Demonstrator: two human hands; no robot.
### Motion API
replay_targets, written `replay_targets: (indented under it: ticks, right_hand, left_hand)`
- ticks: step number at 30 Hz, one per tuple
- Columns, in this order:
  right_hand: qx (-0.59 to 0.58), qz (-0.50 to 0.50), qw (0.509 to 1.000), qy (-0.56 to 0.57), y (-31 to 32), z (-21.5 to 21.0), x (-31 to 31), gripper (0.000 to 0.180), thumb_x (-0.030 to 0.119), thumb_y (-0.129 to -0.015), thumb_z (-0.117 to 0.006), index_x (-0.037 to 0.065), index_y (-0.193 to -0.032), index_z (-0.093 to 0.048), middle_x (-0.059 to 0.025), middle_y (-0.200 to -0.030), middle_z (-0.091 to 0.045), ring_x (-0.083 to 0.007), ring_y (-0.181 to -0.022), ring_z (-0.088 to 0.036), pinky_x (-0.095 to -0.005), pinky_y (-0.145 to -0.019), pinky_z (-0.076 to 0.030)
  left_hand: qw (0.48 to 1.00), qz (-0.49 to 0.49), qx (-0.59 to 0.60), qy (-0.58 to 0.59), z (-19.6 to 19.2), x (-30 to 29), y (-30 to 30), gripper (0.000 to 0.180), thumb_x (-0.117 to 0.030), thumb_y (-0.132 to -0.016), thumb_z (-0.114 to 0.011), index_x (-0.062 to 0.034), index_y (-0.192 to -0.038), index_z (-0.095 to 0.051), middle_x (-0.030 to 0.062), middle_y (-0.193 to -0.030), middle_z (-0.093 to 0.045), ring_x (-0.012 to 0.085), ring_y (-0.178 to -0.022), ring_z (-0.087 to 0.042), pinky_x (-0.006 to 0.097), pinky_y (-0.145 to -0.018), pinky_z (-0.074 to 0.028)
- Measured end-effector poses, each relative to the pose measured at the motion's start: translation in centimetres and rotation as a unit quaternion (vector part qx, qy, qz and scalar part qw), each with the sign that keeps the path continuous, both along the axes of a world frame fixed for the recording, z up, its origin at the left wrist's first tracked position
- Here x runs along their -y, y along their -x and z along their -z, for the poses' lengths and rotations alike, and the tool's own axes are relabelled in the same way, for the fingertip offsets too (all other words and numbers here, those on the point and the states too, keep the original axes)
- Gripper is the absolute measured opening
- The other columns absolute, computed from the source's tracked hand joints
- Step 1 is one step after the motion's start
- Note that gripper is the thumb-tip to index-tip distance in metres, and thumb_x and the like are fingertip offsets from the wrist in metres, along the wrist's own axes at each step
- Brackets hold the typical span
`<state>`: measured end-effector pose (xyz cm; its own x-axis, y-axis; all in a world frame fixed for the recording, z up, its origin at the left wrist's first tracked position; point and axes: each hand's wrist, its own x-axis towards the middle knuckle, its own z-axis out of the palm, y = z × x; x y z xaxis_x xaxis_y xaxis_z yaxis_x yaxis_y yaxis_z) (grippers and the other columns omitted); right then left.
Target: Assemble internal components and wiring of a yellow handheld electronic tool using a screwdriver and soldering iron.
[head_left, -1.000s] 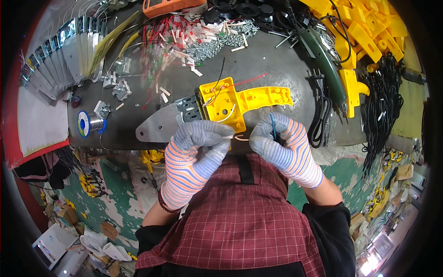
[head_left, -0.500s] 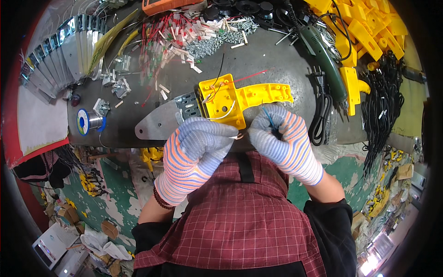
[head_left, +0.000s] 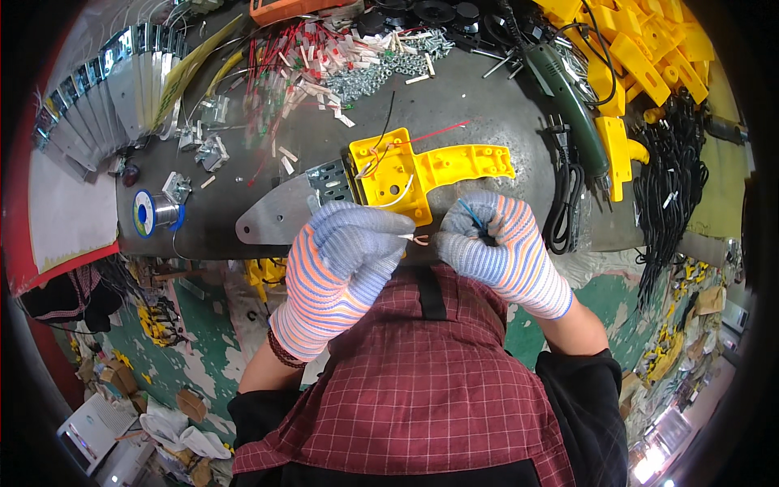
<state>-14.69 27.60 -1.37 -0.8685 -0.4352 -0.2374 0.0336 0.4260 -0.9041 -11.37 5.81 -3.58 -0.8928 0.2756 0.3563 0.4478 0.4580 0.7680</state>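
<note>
1. One white wire [head_left: 406,236] is pinched tightly in the gloved left hand [head_left: 345,264], its bare copper end [head_left: 420,240] pointing toward the right hand [head_left: 505,252].
2. The right hand, gloved too, is curled narrowly around a thin blue piece [head_left: 469,211], mostly hidden.
3. Just beyond both hands, the yellow housing [head_left: 382,191] lies open on the dark bench [head_left: 466,101], its grey metal plate [head_left: 276,214] pointing left and its handle [head_left: 466,165] right.
4. Leftward sits a wire spool [head_left: 166,213].

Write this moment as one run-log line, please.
left hand: pinches white wire, bare copper end out | right hand: holds thin blue item, kind unclear | yellow housing: open on table, beyond hands
</note>
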Motion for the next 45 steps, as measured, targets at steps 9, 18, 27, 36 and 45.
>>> replay_targets:
  ticks: [9,18,27,36,45]
  right_hand:
    - [-0.152,-0.010,0.988,0.000,-0.2,0.5,0.4,0.019,0.019,-0.081,-0.072,0.003,-0.079,-0.063,-0.0056,-0.065,-0.055,-0.0130,-0.056,-0.050,-0.0302,-0.054,-0.043]
    - [-0.002,0.057,0.998,0.024,-0.9,-0.3,0.0,0.017,0.018,-0.082,-0.073,0.003,-0.087,-0.066,-0.0061,-0.069,-0.057,-0.0128,-0.060,-0.054,-0.0281,-0.056,-0.044]
    - [-0.026,0.043,0.998,0.037,-1.1,-0.4,0.1,0.016,0.017,-0.083,-0.072,0.003,-0.090,-0.068,-0.0086,-0.078,-0.066,-0.0169,-0.066,-0.063,-0.0293,-0.061,-0.049]
    - [-0.099,0.054,0.992,0.063,-1.5,0.4,0.4,0.015,0.017,-0.082,-0.072,0.006,-0.092,-0.070,-0.0100,-0.077,-0.067,-0.0218,-0.066,-0.067,-0.0323,-0.060,-0.051]
    - [-0.290,-0.058,0.952,-0.076,-1.0,0.5,-0.1,0.015,0.021,-0.077,-0.073,0.012,-0.089,-0.069,-0.0097,-0.070,-0.061,-0.0309,-0.063,-0.062,-0.0394,-0.055,-0.048]
  left_hand:
    - [0.997,0.015,-0.060,0.048,-0.1,-0.7,0.2,0.021,0.002,-0.075,-0.076,-0.0103,-0.086,-0.062,0.0063,-0.093,-0.072,0.0243,-0.085,-0.067,0.036,-0.075,-0.051]
    - [0.996,-0.010,-0.077,0.039,0.6,-1.3,0.0,0.021,0.001,-0.074,-0.075,-0.0090,-0.087,-0.061,0.0064,-0.091,-0.070,0.0254,-0.082,-0.065,0.037,-0.077,-0.050]
    - [0.997,0.009,-0.069,0.032,1.7,-1.0,0.1,0.015,-0.011,-0.072,-0.073,-0.0118,-0.086,-0.067,0.0040,-0.095,-0.070,0.0248,-0.086,-0.065,0.040,-0.078,-0.050]
    - [0.998,-0.015,0.038,-0.039,1.1,-1.0,-0.3,0.017,-0.001,-0.077,-0.076,-0.0069,-0.086,-0.064,0.0103,-0.093,-0.072,0.0227,-0.086,-0.068,0.034,-0.078,-0.051]
    - [0.999,-0.002,0.031,-0.035,0.4,-0.9,0.2,0.016,-0.002,-0.077,-0.076,-0.0081,-0.085,-0.063,0.0093,-0.091,-0.071,0.0235,-0.084,-0.067,0.035,-0.076,-0.051]
